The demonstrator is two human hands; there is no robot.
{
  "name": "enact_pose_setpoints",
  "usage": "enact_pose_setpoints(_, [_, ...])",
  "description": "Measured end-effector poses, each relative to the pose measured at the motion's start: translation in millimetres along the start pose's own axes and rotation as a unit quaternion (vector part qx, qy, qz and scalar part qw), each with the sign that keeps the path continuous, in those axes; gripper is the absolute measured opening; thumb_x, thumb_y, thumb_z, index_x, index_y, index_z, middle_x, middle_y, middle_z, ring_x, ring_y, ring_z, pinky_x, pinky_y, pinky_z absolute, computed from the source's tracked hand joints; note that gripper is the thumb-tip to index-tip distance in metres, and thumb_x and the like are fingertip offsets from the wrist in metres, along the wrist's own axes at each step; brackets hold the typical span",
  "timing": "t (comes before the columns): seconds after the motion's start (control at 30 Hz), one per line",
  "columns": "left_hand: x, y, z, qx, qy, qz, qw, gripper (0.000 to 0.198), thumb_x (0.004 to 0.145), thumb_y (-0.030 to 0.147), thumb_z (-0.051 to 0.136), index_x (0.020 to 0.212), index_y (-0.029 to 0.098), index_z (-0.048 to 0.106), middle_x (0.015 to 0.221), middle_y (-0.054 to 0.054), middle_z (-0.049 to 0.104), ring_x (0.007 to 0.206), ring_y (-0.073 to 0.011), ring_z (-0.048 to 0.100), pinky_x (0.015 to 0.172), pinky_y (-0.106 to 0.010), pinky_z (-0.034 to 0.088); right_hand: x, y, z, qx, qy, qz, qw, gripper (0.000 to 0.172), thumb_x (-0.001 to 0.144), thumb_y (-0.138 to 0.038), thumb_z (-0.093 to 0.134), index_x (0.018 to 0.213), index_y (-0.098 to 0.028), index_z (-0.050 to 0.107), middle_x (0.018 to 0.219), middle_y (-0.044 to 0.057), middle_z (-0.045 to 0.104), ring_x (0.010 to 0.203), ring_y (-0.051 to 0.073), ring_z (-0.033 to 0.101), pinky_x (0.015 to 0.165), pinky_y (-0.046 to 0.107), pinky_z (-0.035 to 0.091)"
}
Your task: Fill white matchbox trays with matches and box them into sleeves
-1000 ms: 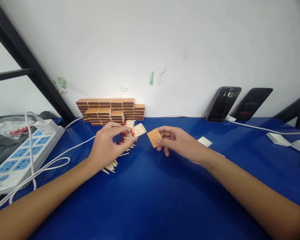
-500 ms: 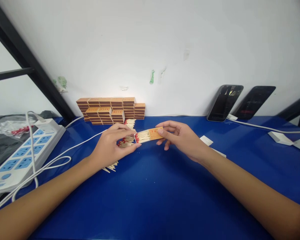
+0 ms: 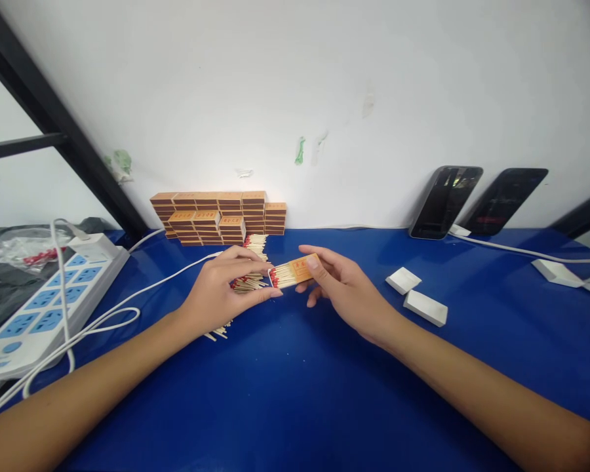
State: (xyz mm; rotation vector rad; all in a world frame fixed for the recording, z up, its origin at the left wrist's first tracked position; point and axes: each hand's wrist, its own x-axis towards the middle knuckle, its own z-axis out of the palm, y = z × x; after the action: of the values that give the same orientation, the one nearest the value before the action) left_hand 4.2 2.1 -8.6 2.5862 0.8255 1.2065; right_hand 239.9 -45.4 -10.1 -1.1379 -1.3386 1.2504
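My left hand (image 3: 221, 285) and my right hand (image 3: 341, 288) meet over the blue table (image 3: 295, 393). Between them is a matchbox (image 3: 294, 271): an orange sleeve with a tray of red-tipped matches sticking out on the left. My right hand's fingers pinch the sleeve. My left hand's thumb and fingers close on the tray's left end. Under my left hand lies a pile of loose matches (image 3: 240, 288). A stack of orange matchboxes (image 3: 219, 217) stands against the wall behind.
A white power strip (image 3: 44, 308) with cables lies at the left. Two small white boxes (image 3: 415, 295) sit right of my hands. Two dark phones (image 3: 472, 200) lean on the wall at the right, with white adapters (image 3: 560, 275) and a cable nearby.
The tray and sleeve were apart a second ago. They came together, and the tray now sits further inside the sleeve. My right hand moved left toward my left hand.
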Motion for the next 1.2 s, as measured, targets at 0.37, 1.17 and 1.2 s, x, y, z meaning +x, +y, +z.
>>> enact_pose_setpoints(0.37, [0.6,7.9,-0.3,-0.014,-0.009,0.063,0.998,0.052,0.067,0.052,0.092,0.108,0.024,0.076,0.096,-0.007,0.078,0.094,-0.0237,0.070,0.085,-0.040,0.061,-23.8,-4.1,15.8,-0.016,-0.178,0.040,0.983,0.075,0.106,-0.061,0.041,0.167,-0.022,0.021,0.089,0.005,0.068,0.078,0.017,0.068,0.062,0.028,0.059])
enact_pose_setpoints(1.17, [7.7,-13.0,-14.2,0.073,0.045,0.000,0.996,0.029,0.094,0.033,0.072,0.121,0.022,0.072,0.107,-0.006,0.078,0.106,-0.0237,0.067,0.097,-0.043,0.054,14.9,-1.7,-3.5,-0.250,0.001,-0.150,0.957,0.035,0.092,-0.050,0.072,0.115,-0.025,0.067,0.095,0.002,0.071,0.072,0.015,0.061,0.065,0.030,0.049])
enact_pose_setpoints(1.2, [9.1,-16.0,-17.2,0.091,0.090,-0.018,0.992,0.025,0.095,0.032,0.070,0.118,0.022,0.072,0.103,-0.005,0.077,0.102,-0.0227,0.068,0.096,-0.042,0.054,23.2,-2.4,-0.4,-0.255,0.024,-0.156,0.954,0.035,0.091,-0.051,0.072,0.112,-0.024,0.068,0.092,0.002,0.071,0.070,0.015,0.060,0.066,0.030,0.049])
